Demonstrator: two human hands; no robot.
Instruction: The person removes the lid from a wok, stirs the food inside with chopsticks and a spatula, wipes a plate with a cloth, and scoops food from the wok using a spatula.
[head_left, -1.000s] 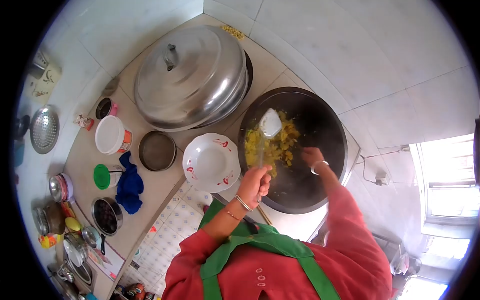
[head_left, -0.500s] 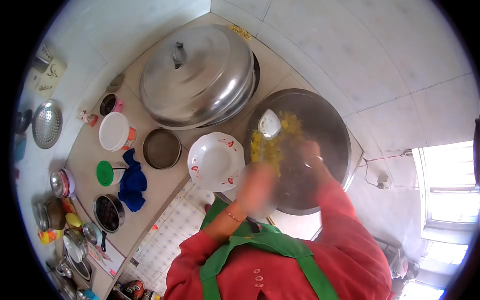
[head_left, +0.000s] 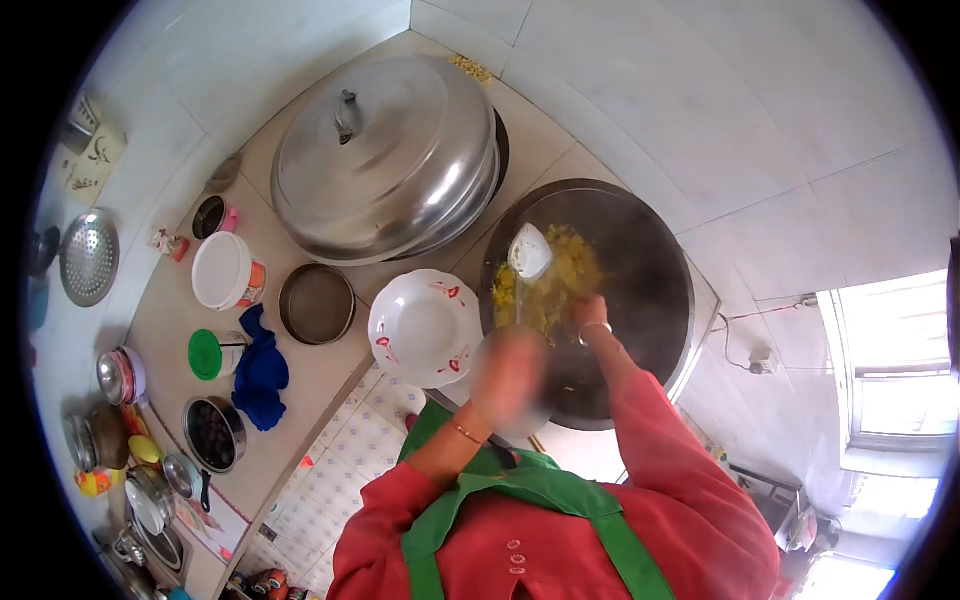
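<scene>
My left hand [head_left: 508, 378], partly smeared, is closed around the handle end of a metal spatula [head_left: 530, 251] at the wok's left side. The pale, shiny head of the spatula lies over yellow food pieces [head_left: 568, 262] in the wide dark wok [head_left: 650, 300]. My right hand [head_left: 590, 311], a white bangle at its wrist, reaches over the wok beside the food. Its fingers are curled closed; haze hides whatever they may hold. A white plate with red flowers [head_left: 425, 328] stands against the wok's left edge, near my left hand.
A big domed metal lid [head_left: 385, 160] covers a second pan at the back left. Along the left counter are a round metal tin [head_left: 317, 304], a white tub [head_left: 222, 271], a green-lidded jar [head_left: 206, 354], a blue cloth [head_left: 261, 376] and a pot of dark round pieces [head_left: 213, 433].
My right hand has moved left and slightly down in the view, closer to the yellow food. My left hand and the spatula have shifted only slightly. Steam over the wok has spread.
</scene>
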